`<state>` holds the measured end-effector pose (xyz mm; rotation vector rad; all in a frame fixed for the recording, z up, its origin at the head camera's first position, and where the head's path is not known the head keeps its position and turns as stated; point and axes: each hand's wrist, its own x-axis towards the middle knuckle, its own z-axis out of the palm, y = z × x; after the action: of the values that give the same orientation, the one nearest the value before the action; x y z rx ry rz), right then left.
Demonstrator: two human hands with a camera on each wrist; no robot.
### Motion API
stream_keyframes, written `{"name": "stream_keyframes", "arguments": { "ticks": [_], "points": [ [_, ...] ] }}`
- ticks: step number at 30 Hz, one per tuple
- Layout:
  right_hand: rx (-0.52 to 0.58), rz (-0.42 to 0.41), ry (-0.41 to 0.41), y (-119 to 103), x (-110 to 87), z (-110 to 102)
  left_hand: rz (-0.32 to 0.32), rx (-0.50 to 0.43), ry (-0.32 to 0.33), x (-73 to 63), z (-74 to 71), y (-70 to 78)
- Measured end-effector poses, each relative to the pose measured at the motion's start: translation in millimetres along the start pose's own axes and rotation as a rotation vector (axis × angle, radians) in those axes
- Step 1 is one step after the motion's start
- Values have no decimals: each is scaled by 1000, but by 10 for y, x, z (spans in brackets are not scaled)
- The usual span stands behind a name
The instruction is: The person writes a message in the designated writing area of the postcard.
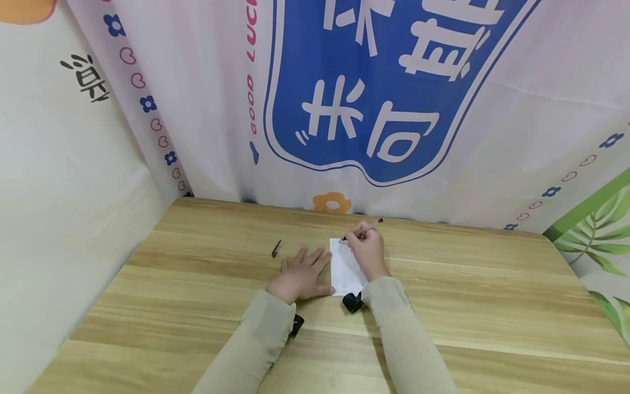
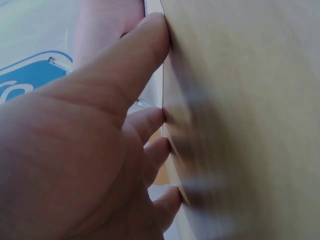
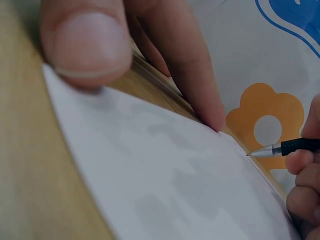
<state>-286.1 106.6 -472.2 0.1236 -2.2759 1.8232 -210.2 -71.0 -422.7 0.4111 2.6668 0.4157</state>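
A small white sheet of paper (image 1: 346, 273) lies on the wooden table in the head view. My right hand (image 1: 369, 250) grips a pen (image 1: 376, 224) with a clear barrel and dark grip, its tip down near the sheet's top edge. In the right wrist view, the pen's metal tip (image 3: 257, 152) sits right at the paper (image 3: 150, 165). Spread out flat, my left hand (image 1: 299, 278) has its thumb on the lower left corner of the sheet and its index fingertip at the left edge. Small marks show near the sheet's top.
To the left of the sheet lies a pen cap (image 1: 276, 249), dark with a clear part. Behind the table (image 1: 187, 306) hangs a printed curtain (image 1: 211, 137) with a blue sign and an orange flower. Small black devices (image 1: 352, 302) sit at both wrists.
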Motion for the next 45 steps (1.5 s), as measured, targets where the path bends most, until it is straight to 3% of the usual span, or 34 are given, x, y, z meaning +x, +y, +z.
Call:
{"name": "stream_keyframes", "arguments": {
  "ticks": [45],
  "points": [
    [-21, 19, 5, -10, 11, -2, -3, 10, -2, -25, -15, 10]
  ]
}}
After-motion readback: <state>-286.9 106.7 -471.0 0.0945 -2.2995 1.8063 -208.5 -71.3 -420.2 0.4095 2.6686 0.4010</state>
